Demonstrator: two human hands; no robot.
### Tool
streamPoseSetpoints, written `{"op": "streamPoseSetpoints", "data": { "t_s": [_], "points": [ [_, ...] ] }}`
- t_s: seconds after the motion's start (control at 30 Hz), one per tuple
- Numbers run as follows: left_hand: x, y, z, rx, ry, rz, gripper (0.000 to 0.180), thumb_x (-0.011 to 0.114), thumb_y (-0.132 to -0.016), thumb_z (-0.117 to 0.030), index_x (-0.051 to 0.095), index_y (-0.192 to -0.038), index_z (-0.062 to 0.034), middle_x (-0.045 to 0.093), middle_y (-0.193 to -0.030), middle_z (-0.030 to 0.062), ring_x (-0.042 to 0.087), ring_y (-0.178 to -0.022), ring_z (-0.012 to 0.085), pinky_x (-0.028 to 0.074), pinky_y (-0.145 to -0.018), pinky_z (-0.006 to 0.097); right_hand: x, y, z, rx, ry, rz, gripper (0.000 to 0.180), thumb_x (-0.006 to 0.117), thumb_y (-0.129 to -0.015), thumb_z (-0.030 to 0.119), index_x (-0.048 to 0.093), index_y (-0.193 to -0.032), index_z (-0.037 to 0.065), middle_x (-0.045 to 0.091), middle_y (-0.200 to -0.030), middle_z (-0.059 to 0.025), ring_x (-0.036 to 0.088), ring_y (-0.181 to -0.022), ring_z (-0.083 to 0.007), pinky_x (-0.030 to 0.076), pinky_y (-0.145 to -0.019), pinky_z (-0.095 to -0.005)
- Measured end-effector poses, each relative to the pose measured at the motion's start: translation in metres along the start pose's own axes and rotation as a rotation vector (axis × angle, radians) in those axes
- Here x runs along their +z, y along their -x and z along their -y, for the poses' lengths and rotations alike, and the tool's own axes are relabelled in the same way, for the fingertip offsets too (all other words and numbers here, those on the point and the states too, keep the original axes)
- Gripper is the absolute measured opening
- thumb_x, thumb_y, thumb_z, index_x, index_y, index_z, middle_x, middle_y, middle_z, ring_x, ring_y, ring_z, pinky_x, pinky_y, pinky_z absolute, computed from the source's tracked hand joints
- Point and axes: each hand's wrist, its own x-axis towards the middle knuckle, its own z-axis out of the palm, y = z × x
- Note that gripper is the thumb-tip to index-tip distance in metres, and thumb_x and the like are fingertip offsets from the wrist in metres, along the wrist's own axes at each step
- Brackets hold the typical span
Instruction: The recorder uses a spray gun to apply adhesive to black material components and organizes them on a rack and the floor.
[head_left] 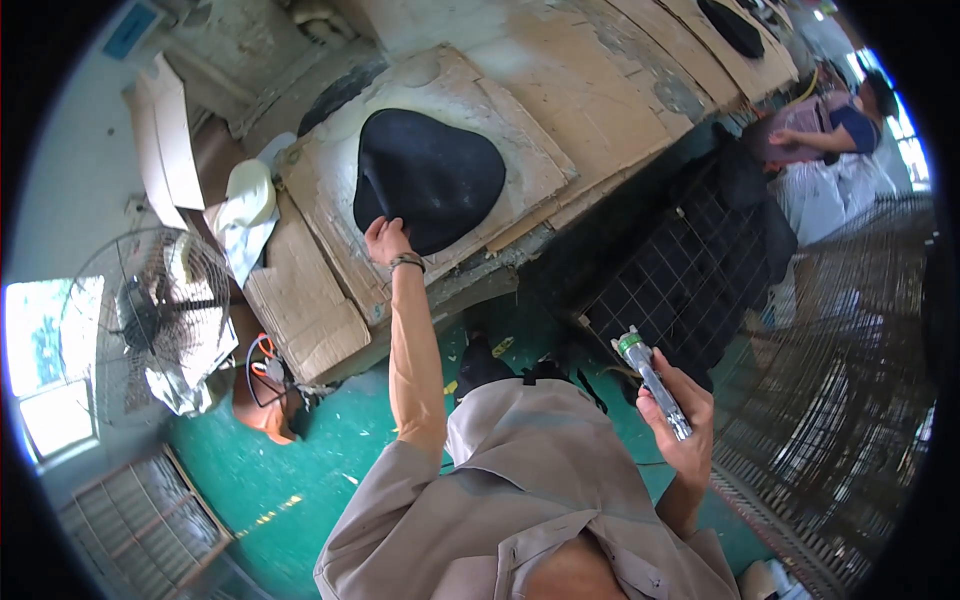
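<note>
A black, rounded-triangular seat-shaped piece [435, 175] lies on a stained cardboard sheet on the workbench, with a fold or crease along its left side. My left hand [387, 240] pinches its near left edge between thumb and fingers. Away from the bench, on the right, my right hand [682, 410] is wrapped round a silvery spray gun [655, 385] with a green collar. The gun's nozzle end points up and to the left. Part of its body is hidden by my fingers.
Cardboard [600, 100] covers the bench, and another black piece [732, 28] lies farther along. A wire rack [690, 250] of black pieces stands right of the bench. On the left is a fan [145, 305]; another person [835, 125] is at far right.
</note>
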Motion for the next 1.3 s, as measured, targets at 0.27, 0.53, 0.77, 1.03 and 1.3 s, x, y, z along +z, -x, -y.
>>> {"op": "streamPoseSetpoints", "data": {
  "t_s": [0.27, 0.53, 0.77, 1.03, 1.3],
  "points": [
    [0.106, 0.046, -0.100, -0.223, 0.811, 0.353, 0.026, 0.072, -0.080, 0.013, 0.059, -0.101, 0.0064, 0.067, -0.093, 0.0153, 0.067, -0.084, 0.0265, 0.057, -0.076, 0.034, -0.006, 0.054, -0.043, 0.185, -0.113, -0.132, 0.055, 0.075, -0.082, 0.001, 0.060, -0.135, -0.003, 0.069, -0.095, -0.0143, 0.066, -0.082, -0.0198, 0.051, -0.076, -0.0300],
    [0.151, 0.193, -0.160, -0.162, 0.718, 1.074, 0.015, 0.065, -0.082, 0.008, 0.065, -0.093, -0.0031, 0.071, -0.096, 0.0126, 0.069, -0.090, 0.0256, 0.056, -0.087, 0.036, -0.030, 0.109, -0.105, 0.354, -0.073, -0.196, 0.078, 0.073, -0.068, -0.009, 0.054, -0.142, 0.002, 0.068, -0.110, -0.0207, 0.066, -0.095, -0.0393, 0.053, -0.084, -0.0408],
    [0.204, 0.325, -0.086, -0.387, 0.463, 1.284, 0.045, 0.061, -0.081, -0.006, 0.062, -0.125, 0.0038, 0.066, -0.127, 0.0190, 0.062, -0.119, 0.0370, 0.044, -0.111, 0.052, -0.057, 0.143, -0.141, 0.459, -0.142, -0.364, 0.085, 0.064, -0.060, -0.011, 0.053, -0.143, 0.002, 0.066, -0.111, -0.0161, 0.064, -0.097, -0.0366, 0.052, -0.082, -0.0415],
    [0.285, 0.622, 0.027, -1.122, 0.200, 1.749, 0.047, 0.058, -0.074, -0.004, 0.063, -0.121, 0.0045, 0.068, -0.124, 0.0208, 0.063, -0.116, 0.0410, 0.045, -0.109, 0.054, -0.086, 0.190, -0.181, 0.679, -0.156, -0.561, 0.075, 0.067, -0.068, -0.006, 0.053, -0.141, 0.001, 0.066, -0.108, -0.0176, 0.065, -0.093, -0.0380, 0.052, -0.081, -0.0442],
    [0.302, 0.699, 0.190, -0.766, -0.504, 1.678, 0.015, 0.066, -0.080, -0.014, 0.067, -0.094, -0.0091, 0.065, -0.084, 0.0029, 0.065, -0.086, 0.0219, 0.052, -0.084, 0.047, -0.084, 0.224, -0.204, 0.905, -0.157, -0.654, 0.071, 0.074, -0.074, -0.003, 0.055, -0.142, 0.006, 0.068, -0.112, -0.0172, 0.067, -0.097, -0.0378, 0.053, -0.082, -0.0411]
  ]
}}
